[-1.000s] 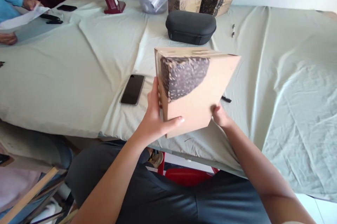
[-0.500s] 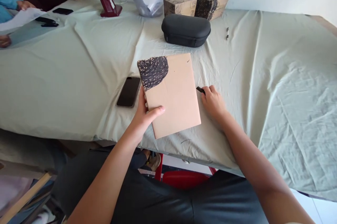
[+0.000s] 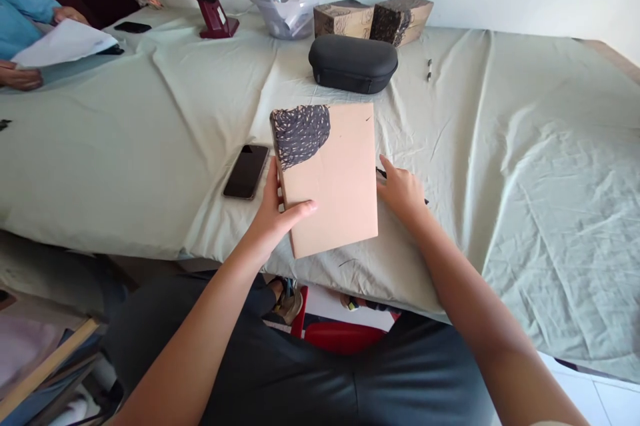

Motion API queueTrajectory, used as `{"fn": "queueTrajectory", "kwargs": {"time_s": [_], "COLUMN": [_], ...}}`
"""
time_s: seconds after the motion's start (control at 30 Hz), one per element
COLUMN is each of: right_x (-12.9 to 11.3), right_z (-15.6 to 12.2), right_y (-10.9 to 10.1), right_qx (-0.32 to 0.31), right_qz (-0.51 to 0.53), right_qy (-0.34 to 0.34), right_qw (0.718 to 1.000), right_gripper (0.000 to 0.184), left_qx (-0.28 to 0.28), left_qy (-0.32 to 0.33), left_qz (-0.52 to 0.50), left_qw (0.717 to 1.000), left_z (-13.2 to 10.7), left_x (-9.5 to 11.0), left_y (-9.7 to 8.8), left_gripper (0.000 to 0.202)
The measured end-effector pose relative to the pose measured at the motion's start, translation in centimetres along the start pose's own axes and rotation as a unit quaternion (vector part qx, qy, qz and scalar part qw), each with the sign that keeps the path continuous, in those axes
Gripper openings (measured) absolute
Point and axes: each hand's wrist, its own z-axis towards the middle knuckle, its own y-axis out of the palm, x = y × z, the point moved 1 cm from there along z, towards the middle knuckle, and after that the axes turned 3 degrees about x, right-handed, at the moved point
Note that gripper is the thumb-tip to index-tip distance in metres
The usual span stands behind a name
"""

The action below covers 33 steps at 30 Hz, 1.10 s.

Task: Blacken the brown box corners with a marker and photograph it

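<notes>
A flat tan cardboard box [image 3: 333, 193] with a dark scribbled patch on its far left corner lies on the pale green cloth near the table's front edge. My left hand [image 3: 277, 213] grips its left side, thumb on top and fingers under the edge. My right hand [image 3: 403, 191] rests against the box's right side, its fingers curled down over a black marker [image 3: 381, 174] that lies on the cloth. Only the marker's two ends show.
A dark phone [image 3: 246, 171] lies left of the box. Behind it are a black zip case [image 3: 353, 64], two patterned boxes [image 3: 373, 18], a plastic bag [image 3: 285, 6] and a fan's base [image 3: 217, 23]. Another person's hands hold paper [image 3: 63, 43] at far left.
The box, held up on edge a second ago, now lies flat on the cloth. My right hand left it, went to the marker and has closed over it.
</notes>
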Motion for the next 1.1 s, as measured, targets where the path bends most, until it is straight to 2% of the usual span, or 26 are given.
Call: {"fn": "queueTrajectory", "kwargs": {"time_s": [0.07, 0.17, 0.23, 0.27, 0.33, 0.4, 0.47, 0.5, 0.6, 0.67, 0.77, 0.8, 0.87, 0.97, 1.03, 1.1], "right_x": [0.2, 1.5, 2.8, 3.5, 4.5, 4.8, 4.5, 4.2, 2.4, 0.7, -2.7, -3.9, -6.4, -9.8, -11.4, -12.4], "right_z": [-0.4, -0.8, -0.9, -0.8, -0.7, -0.5, -0.5, -0.5, -0.9, -1.5, -2.9, -3.4, -4.2, -4.4, -4.1, -3.8], "right_y": [-0.7, -1.7, -2.3, -2.6, -3.2, -4.1, -5.3, -6.0, -8.6, -10.7, -14.2, -15.2, -16.4, -16.2, -15.3, -14.3], "right_qx": [-0.013, -0.030, -0.026, -0.020, -0.014, -0.030, -0.043, -0.042, 0.008, 0.056, 0.150, 0.169, 0.198, 0.170, 0.176, 0.197], "right_qz": [-0.028, -0.013, 0.098, 0.182, 0.353, 0.491, 0.573, 0.591, 0.592, 0.593, 0.603, 0.593, 0.588, 0.600, 0.570, 0.535], "right_qy": [0.023, 0.024, 0.013, 0.014, 0.027, 0.033, 0.028, 0.024, 0.004, -0.037, -0.137, -0.160, -0.206, -0.297, -0.351, -0.370], "right_qw": [0.999, 0.999, 0.995, 0.983, 0.935, 0.870, 0.818, 0.805, 0.806, 0.802, 0.771, 0.771, 0.757, 0.723, 0.722, 0.734], "right_gripper": [0.085, 0.078, 0.071, 0.064, 0.050, 0.044, 0.042, 0.041, 0.036, 0.036, 0.047, 0.043, 0.020, 0.014, 0.019, 0.032], "left_qx": [0.005, 0.014, 0.014, 0.012, 0.010, 0.015, 0.027, 0.031, 0.035, 0.034, 0.035, 0.038, 0.050, 0.066, 0.069, 0.068], "left_qy": [0.006, 0.029, 0.037, 0.035, 0.030, 0.034, 0.056, 0.070, 0.094, 0.093, 0.096, 0.098, 0.098, 0.100, 0.106, 0.114], "left_qz": [-0.004, -0.011, -0.010, -0.005, 0.006, 0.022, 0.047, 0.062, 0.109, 0.145, 0.215, 0.239, 0.272, 0.290, 0.296, 0.306], "left_qw": [1.000, 0.999, 0.999, 0.999, 0.999, 0.999, 0.997, 0.995, 0.989, 0.984, 0.971, 0.965, 0.956, 0.950, 0.947, 0.943], "left_z": [0.3, 0.8, 0.9, 0.9, 0.8, 0.7, 0.5, 0.5, 0.1, -0.2, -0.9, -1.1, -1.5, -1.9, -2.1, -2.2], "left_x": [-0.3, -0.9, -1.1, -1.1, -1.0, -0.7, -0.2, 0.2, 1.3, 2.2, 3.4, 3.7, 4.1, 4.3, 4.2, 4.2], "left_y": [0.1, 0.2, 0.3, 0.3, 0.4, 0.5, 0.7, 0.7, 0.9, 0.9, 1.1, 1.1, 1.3, 1.7, 1.9, 2.1], "left_gripper": [0.119, 0.120, 0.121, 0.121, 0.123, 0.123, 0.122, 0.121, 0.122, 0.123, 0.119, 0.118, 0.118, 0.122, 0.125, 0.125]}}
